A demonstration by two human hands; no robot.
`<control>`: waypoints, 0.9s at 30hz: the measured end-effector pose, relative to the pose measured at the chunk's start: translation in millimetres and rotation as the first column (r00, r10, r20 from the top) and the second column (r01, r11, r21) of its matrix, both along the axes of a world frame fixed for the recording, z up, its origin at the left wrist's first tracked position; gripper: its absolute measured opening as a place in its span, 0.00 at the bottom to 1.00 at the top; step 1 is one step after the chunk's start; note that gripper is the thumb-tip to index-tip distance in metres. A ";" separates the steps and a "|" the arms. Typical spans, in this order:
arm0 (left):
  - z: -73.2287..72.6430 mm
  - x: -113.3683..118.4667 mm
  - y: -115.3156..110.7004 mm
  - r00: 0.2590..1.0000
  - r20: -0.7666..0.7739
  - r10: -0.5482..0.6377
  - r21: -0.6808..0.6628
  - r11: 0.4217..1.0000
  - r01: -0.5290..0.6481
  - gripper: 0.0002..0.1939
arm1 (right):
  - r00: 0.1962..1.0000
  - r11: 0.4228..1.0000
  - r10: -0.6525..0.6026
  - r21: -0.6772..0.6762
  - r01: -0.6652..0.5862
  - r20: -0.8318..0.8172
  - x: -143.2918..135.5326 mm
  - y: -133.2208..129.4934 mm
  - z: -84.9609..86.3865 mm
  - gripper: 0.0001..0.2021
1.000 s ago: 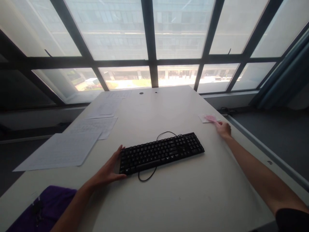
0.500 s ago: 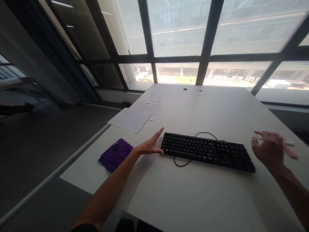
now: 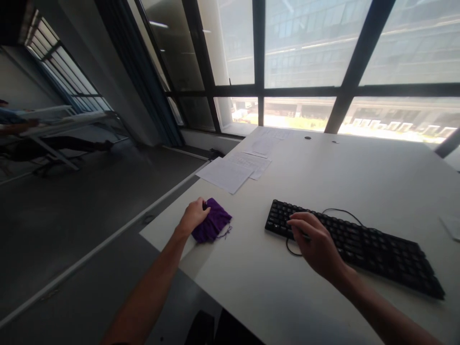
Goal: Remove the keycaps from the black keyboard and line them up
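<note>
A purple drawstring pouch [image 3: 215,223] lies near the left edge of the white table. Its thin cord trails to the right. My left hand [image 3: 195,214] is closed on the pouch's left edge, with something small and dark beside the fingers. Hovering over the left half of a black keyboard [image 3: 377,249] is my right hand [image 3: 318,244]. Its fingers are slightly bent, apart from the thumb, and nothing shows between them. The keyboard lies at a slant, with its black cable looping out behind and in front.
Printed paper sheets [image 3: 226,175] lie along the table's [image 3: 316,177] left side. A pale item [image 3: 451,226] is at the right edge. Large windows stand behind the table. At far left, a person [image 3: 14,120] sits at another desk.
My left hand has left the keyboard's end and taken hold of the pouch, which is now turned. My right hand has moved left over the keyboard. The view has swung left.
</note>
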State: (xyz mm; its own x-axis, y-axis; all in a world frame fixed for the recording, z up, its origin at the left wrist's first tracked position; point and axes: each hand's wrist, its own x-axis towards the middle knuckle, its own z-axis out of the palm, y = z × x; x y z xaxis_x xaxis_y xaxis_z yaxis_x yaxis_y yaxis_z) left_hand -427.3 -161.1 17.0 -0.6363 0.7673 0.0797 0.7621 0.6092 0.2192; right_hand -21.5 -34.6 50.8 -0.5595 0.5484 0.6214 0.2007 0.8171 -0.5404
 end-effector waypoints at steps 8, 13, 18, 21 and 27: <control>26.1 32.8 -0.9 0.997 0.074 0.006 0.128 0.992 -0.016 0.05 | 0.956 0.968 0.252 -0.037 -0.249 0.153 -35.3 -40.0 -1.3 0.12; 36.9 139.2 11.2 0.674 0.605 -0.424 0.467 0.875 0.132 0.11 | 0.931 0.974 0.166 0.092 -0.206 0.325 -52.8 -40.9 -3.9 0.25; 54.5 204.3 37.9 0.331 0.754 -0.568 0.549 0.821 0.157 0.12 | 0.962 0.971 -0.054 0.241 -0.013 0.267 -40.5 -24.6 -10.5 0.20; 69.0 205.0 54.7 0.209 0.745 -0.633 0.557 0.763 0.328 0.16 | 0.966 0.955 -0.134 0.289 0.067 0.219 -23.6 -13.2 -9.9 0.16; 58.5 169.7 101.4 0.206 0.587 -0.783 0.513 0.557 0.653 0.23 | 0.977 0.977 -0.211 -0.013 0.212 0.036 -13.6 21.8 -4.4 0.09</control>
State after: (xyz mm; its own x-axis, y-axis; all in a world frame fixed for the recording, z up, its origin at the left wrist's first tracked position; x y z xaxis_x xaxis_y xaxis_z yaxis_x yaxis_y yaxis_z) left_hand -257.6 -59.8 75.6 0.3124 0.9474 0.0695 0.3953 -0.1962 0.8973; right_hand -35.0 -12.8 46.4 -0.4506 0.6663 0.5941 0.3863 0.7455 -0.5431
